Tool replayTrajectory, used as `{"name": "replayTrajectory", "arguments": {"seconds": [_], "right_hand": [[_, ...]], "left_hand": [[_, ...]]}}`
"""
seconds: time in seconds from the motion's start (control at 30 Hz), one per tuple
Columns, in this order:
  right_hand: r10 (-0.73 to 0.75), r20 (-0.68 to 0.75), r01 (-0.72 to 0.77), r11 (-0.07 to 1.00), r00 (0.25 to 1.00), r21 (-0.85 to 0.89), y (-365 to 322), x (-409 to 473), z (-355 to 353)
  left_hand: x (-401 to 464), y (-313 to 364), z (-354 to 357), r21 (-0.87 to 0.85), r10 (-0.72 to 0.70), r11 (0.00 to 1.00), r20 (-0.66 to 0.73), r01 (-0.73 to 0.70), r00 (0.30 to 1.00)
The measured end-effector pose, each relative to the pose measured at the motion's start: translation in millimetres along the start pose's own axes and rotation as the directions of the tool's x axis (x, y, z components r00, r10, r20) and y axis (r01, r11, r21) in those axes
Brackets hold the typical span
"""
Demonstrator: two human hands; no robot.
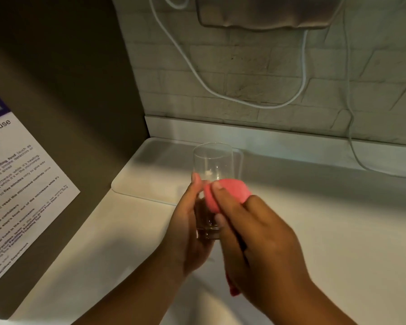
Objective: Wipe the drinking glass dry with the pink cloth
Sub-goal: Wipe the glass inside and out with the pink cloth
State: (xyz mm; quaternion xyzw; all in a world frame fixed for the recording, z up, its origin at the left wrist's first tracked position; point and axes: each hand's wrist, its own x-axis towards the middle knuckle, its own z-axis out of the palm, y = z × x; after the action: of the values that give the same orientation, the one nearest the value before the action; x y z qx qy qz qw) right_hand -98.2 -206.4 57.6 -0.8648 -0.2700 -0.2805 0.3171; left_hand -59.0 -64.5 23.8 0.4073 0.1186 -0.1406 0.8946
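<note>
Pink cloth (223,194) is pressing against the glass (212,174) side, bunched under the right hand (256,245) fingers, which are curling around it. Left hand (188,228) is gripping the glass's lower half, holding it upright above the white counter (127,231).

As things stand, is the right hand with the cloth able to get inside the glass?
Probably yes: the glass is upright in the left hand with its mouth uncovered, and the right hand presses the pink cloth against its outer wall just below.
</note>
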Motion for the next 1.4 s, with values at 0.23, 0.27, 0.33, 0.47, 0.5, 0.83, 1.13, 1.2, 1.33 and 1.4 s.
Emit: {"name": "replayTrajectory", "arguments": {"seconds": [0.23,0.27,0.33,0.47,0.5,0.83,1.13,1.2,1.33,1.4], "right_hand": [[0.084,0.098,-0.067,0.984,0.992,-0.165,-12.0,22.0,5.6],[0.090,0.092,-0.074,0.984,0.992,-0.162,-11.4,26.2,6.3],[0.101,0.071,-0.092,0.988,0.992,-0.122,-10.2,34.4,9.0],[0.178,-0.075,-0.178,0.984,0.981,0.007,11.7,56.2,14.2],[0.218,-0.111,-0.214,0.976,0.970,0.044,21.1,62.4,14.8],[0.219,-0.031,-0.210,0.960,0.975,0.184,18.8,17.9,27.8],[0.169,-0.003,-0.169,0.984,0.986,0.058,15.5,54.6,16.9],[0.252,-0.066,-0.240,0.959,0.966,0.151,29.6,67.4,16.6],[0.327,-0.087,-0.296,0.919,0.941,0.260,43.0,69.5,19.6],[0.333,-0.067,-0.297,0.903,0.941,0.312,39.5,56.6,22.2]], "left_hand": [[-2.5,-8.4,1.7,0.001,0.010,1.000,-0.014,-0.010,1.000],[-3.4,-6.8,4.2,0.019,0.030,0.999,-0.016,-0.030,0.999],[-4.9,-1.1,9.8,0.063,0.079,0.995,-0.054,-0.075,0.995],[-8.5,-3.8,18.8,0.104,0.144,0.985,-0.064,-0.137,0.988],[-9.2,-7.6,20.2,0.101,0.135,0.987,-0.056,-0.129,0.989],[2.4,14.2,17.2,0.121,0.127,0.986,-0.130,-0.111,0.983],[0.4,-0.8,20.2,0.179,0.159,0.975,-0.141,-0.133,0.977],[-2.4,-4.0,22.9,0.138,0.159,0.980,-0.111,-0.144,0.981],[-2.7,0.4,23.6,0.076,0.145,0.987,-0.081,-0.139,0.986],[0.0,6.9,23.9,0.046,0.169,0.985,-0.112,-0.165,0.979]]}}
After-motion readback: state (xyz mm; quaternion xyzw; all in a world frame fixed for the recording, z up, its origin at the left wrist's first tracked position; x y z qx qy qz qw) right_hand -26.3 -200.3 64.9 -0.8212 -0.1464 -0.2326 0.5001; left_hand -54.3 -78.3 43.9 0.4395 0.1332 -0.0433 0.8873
